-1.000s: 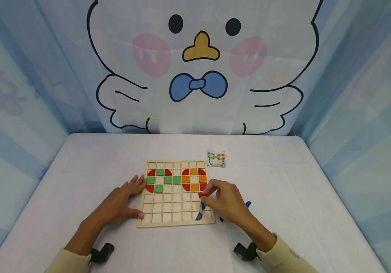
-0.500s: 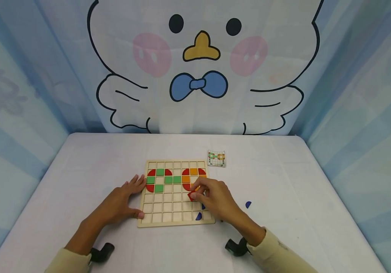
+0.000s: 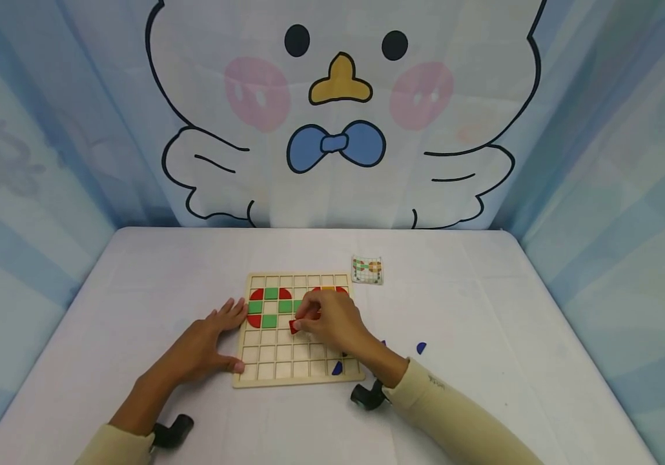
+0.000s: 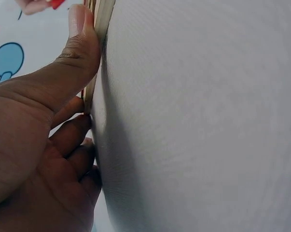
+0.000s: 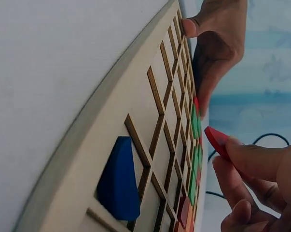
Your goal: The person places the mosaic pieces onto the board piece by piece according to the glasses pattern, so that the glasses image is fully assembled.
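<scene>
My right hand [image 3: 335, 323] pinches a red quarter-circle tile [image 5: 215, 141] between thumb and fingers, above the middle of a wooden grid board [image 3: 283, 382]. In the right wrist view the tile is clear of the board's surface. My left hand [image 3: 201, 345] rests against the board's left side, fingers spread, thumb at the near-left corner. Green squares [image 3: 270, 321] and red rounded tiles [image 3: 254, 321] fill cells at the upper left. The right hand covers most of the orange and red tiles at the upper right. A blue piece [image 5: 120, 181] lies tilted at the near-right corner.
A small pattern card [image 3: 367, 270] lies beyond the board's far-right corner. On the table to the right is a loose blue tile [image 3: 421, 348], with another partly hidden by the right wrist. A curtain printed with a cartoon bird hangs behind the table.
My right hand has moved left across the board with the red tile, from the right edge to the middle. The left hand has stayed in place.
</scene>
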The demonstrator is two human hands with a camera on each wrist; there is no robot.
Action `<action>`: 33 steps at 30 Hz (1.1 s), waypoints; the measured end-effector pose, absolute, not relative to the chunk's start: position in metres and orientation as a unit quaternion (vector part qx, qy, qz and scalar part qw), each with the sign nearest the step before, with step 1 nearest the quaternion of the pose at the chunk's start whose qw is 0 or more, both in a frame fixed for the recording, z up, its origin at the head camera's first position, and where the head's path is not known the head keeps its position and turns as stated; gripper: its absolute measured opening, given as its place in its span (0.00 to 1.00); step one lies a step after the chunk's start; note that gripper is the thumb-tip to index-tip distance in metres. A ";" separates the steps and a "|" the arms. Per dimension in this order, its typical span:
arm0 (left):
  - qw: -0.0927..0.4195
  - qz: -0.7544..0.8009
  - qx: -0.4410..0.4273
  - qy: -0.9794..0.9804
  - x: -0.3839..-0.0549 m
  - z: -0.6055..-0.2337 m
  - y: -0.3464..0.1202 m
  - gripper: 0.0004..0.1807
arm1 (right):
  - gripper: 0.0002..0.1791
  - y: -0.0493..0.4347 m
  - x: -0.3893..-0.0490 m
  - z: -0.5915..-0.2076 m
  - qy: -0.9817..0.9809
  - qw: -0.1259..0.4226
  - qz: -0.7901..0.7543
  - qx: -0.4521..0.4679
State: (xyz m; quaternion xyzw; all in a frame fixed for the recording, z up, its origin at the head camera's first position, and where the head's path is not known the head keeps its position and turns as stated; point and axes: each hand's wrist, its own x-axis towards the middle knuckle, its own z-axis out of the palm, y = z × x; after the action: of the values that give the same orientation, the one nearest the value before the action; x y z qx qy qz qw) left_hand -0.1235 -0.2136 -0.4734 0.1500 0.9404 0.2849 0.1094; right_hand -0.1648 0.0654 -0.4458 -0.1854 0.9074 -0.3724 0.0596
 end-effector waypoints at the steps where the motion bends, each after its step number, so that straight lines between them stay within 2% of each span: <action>1: 0.109 0.284 0.150 0.941 -0.124 -0.473 -0.214 0.65 | 0.08 0.062 -0.167 -0.447 0.909 0.057 -0.369 -0.186; 10: 0.110 0.283 0.149 0.941 -0.123 -0.472 -0.214 0.65 | 0.09 0.041 -0.180 -0.456 0.927 0.037 -0.330 -0.175; 25: 0.106 0.287 0.151 0.940 -0.123 -0.473 -0.214 0.65 | 0.10 0.031 -0.185 -0.460 0.939 0.067 -0.292 -0.169; 33: 0.103 0.292 0.154 0.938 -0.123 -0.474 -0.215 0.65 | 0.09 0.029 -0.185 -0.461 0.939 0.044 -0.287 -0.186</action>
State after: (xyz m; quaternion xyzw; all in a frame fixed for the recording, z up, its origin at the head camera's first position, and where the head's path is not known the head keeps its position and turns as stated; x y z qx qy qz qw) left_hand -0.1233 -0.2146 -0.4744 0.1538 0.9384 0.2916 0.1034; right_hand -0.1847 0.0293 -0.4608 -0.1859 0.9387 -0.2868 0.0444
